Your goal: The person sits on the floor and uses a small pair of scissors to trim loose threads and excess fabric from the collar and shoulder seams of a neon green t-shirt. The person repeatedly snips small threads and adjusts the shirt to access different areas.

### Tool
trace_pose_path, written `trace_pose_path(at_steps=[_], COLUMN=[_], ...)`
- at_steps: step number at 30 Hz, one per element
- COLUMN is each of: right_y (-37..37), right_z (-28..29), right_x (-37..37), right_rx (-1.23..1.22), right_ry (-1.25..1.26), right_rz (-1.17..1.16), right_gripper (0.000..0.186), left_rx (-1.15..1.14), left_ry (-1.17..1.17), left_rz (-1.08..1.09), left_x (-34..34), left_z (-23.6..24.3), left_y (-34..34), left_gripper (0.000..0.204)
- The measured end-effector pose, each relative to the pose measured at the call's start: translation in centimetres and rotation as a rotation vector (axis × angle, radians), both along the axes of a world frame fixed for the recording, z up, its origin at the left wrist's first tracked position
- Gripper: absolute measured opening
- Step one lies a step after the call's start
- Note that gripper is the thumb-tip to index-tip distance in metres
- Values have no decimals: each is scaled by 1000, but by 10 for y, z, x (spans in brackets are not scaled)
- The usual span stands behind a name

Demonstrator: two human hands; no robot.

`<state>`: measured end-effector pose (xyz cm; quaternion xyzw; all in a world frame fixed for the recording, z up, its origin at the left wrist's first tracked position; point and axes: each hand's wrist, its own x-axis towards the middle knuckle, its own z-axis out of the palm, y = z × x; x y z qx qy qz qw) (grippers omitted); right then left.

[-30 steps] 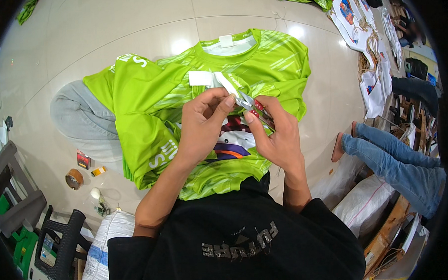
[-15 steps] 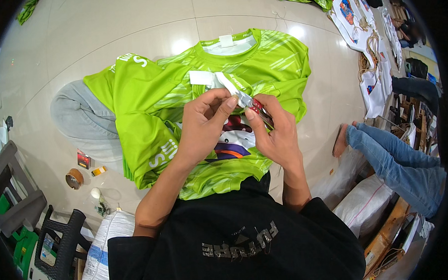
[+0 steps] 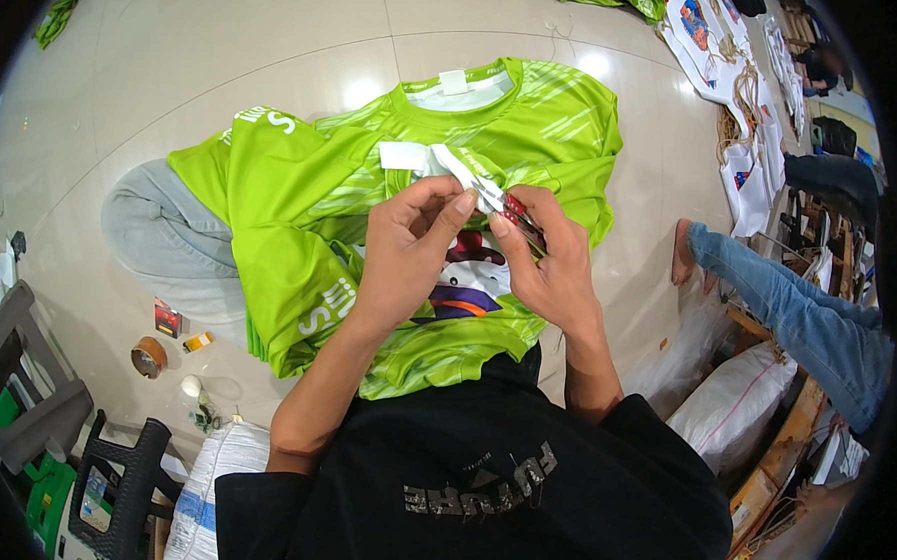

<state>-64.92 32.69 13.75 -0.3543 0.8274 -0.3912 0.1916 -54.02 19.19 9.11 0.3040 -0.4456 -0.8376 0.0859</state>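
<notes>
Bright green printed shirts (image 3: 561,110) lie in a layered heap over my lap and the floor in front of me. My left hand (image 3: 402,257) pinches the white inner side of a shirt's neckband (image 3: 456,168), beside a white label (image 3: 403,156). Close to those fingertips, my right hand (image 3: 553,270) is closed on small thread snips (image 3: 514,207) with red dotted handles. Their blades are mostly hidden by the fabric and my fingers. A cartoon print (image 3: 468,274) shows on the shirt between my wrists.
At left on the floor are a red box (image 3: 168,317), a brown ring-shaped roll (image 3: 150,358) and a yellow packet (image 3: 199,342). Dark plastic chairs (image 3: 118,495) stand lower left. Another person's jeans-clad legs (image 3: 790,295) stretch in from the right, above a white sack (image 3: 739,407).
My right hand and the snips shift very slightly against the neckband; my left hand keeps its hold. At right, the other person's legs and bare feet have moved.
</notes>
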Motion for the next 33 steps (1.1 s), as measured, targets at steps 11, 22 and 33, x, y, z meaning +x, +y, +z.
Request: trace_pose_path(at_steps=[11,22,33], right_y=[2,-5,-2], right_z=[-1,-19,-19], right_x=[-1,2,-27], right_rx=[17,-71,-493], right_ry=[0,-304,-993], right_rz=[14,-231,-560], right_gripper=[21,24,13], left_rx=[32,-16,-1319], left_ry=[9,29,171], left_rz=[6,61,-179], left_x=[0,-9,3], left_z=[-1,1,7], left_y=[1,1,20], left_gripper=[20,21,32])
